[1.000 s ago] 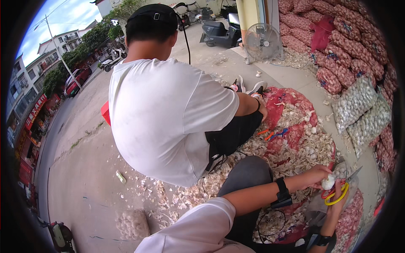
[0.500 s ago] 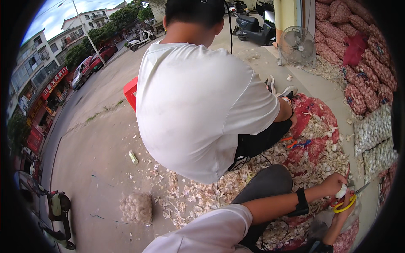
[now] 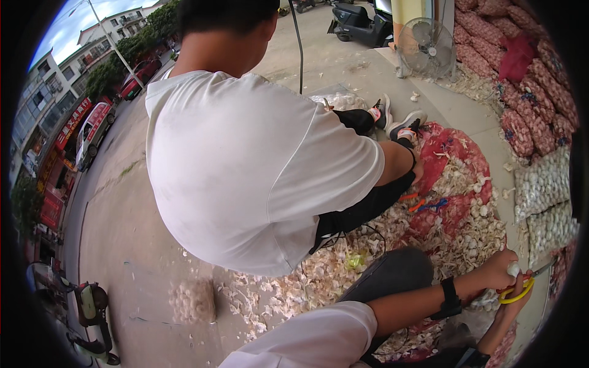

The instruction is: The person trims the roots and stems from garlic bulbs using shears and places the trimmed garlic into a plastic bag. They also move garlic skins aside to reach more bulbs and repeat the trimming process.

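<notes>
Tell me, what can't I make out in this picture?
In the head view:
- Most of the garlic bulb: covered by the left hand.
- Whether the scissors' blades are open: too small to tell, beyond the right hand.
- Anything in the co-worker's lap: hidden by their back.
- The top of that person's head: cut off by the upper edge.
- The red bags' full stack: cut off by the dark rim.

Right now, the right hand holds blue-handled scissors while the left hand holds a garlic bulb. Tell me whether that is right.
Not quite: the scissors show a yellow handle, not blue, in the head view. The right hand does hold them, and the left hand holds a garlic bulb.
</notes>
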Demonstrator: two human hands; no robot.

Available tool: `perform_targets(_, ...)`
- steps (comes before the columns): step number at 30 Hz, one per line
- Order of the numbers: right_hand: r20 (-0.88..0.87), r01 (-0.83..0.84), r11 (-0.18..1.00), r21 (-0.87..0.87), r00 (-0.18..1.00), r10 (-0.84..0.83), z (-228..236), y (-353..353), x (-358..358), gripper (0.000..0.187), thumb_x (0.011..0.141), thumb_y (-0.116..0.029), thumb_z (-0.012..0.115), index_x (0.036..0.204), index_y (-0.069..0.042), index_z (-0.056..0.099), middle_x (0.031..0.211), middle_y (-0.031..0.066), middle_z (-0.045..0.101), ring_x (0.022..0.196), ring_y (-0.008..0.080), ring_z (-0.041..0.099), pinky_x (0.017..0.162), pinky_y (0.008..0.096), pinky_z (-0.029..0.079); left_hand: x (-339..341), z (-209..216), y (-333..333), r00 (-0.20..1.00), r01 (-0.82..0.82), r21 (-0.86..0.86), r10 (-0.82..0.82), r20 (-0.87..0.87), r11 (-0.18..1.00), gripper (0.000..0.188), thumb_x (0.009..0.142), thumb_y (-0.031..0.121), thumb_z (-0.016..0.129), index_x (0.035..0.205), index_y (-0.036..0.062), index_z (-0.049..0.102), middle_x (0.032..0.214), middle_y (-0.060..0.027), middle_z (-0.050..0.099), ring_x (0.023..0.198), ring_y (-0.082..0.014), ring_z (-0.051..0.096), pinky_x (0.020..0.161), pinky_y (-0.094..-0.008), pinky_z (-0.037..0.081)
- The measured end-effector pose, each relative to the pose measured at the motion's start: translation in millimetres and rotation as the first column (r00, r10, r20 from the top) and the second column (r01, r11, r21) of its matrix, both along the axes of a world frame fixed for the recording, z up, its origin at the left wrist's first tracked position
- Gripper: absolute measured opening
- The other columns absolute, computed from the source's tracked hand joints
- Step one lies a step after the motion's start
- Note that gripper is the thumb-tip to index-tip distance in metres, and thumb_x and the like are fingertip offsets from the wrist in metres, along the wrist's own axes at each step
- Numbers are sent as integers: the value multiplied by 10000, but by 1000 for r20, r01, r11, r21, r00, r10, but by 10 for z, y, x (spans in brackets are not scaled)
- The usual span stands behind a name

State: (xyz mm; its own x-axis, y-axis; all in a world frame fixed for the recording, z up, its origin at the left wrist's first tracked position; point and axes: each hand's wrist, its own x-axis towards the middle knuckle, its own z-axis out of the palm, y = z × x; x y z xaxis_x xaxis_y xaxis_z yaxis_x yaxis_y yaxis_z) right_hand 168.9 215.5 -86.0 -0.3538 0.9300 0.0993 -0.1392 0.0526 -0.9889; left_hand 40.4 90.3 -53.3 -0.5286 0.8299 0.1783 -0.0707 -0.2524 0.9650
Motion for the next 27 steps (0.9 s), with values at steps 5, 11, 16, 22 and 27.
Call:
perform_targets(5, 139, -129, 989, 77, 983, 118, -43, 273, -287, 346, 892, -86, 644, 1185, -51, 464, 929, 73, 576, 711, 156, 615, 535, 273, 490, -212, -371, 353, 951, -229, 98, 244, -189, 969, 316, 710, 37, 709, 986, -85, 614, 880, -161, 645, 675, -233, 644, 627, -322, 525)
perform_targets(11, 295, -240, 956, 169, 938, 184, -338, 732, -434, 340, 904, -185, 674, 1132, -54, 459, 815, 68, 574, 591, 131, 582, 501, 237, 461, -542, -41, 328, 918, 81, 219, -159, 364, 972, 432, 822, 126, 700, 1171, -66, 533, 851, -91, 598, 580, -151, 618, 483, -240, 513)
perform_targets(16, 189, -135, 991, -4, 973, 133, 179, 85, -732, 387, 898, -266, 695, 1128, -56, 464, 853, 80, 610, 678, 130, 614, 585, 231, 493, -690, -147, 405, 917, -116, 34, 94, 388, 993, 526, 806, 180, 755, 1188, -85, 508, 809, -93, 580, 513, -127, 588, 429, -242, 481)
perform_targets(22, 169, -210, 951, 228, 970, 174, 300, 149, -563, 453, 801, -41, 755, 1111, -35, 425, 929, 127, 620, 837, 188, 653, 705, 271, 533, -553, -140, 503, 879, 19, -33, -1, 477, 999, 534, 769, 240, 817, 1081, -25, 474, 852, -96, 655, 771, -149, 666, 600, -259, 555)
perform_targets(27, 87, -227, 965, 133, 972, 217, 584, -212, -867, 475, 731, -33, 815, 1036, -58, 451, 784, 66, 612, 648, 112, 593, 493, 237, 455, -804, -12, 228, 912, 33, -102, 11, 410, 994, 381, 886, 379, 690, 970, 29, 564, 930, -106, 667, 753, -168, 673, 675, -272, 576)
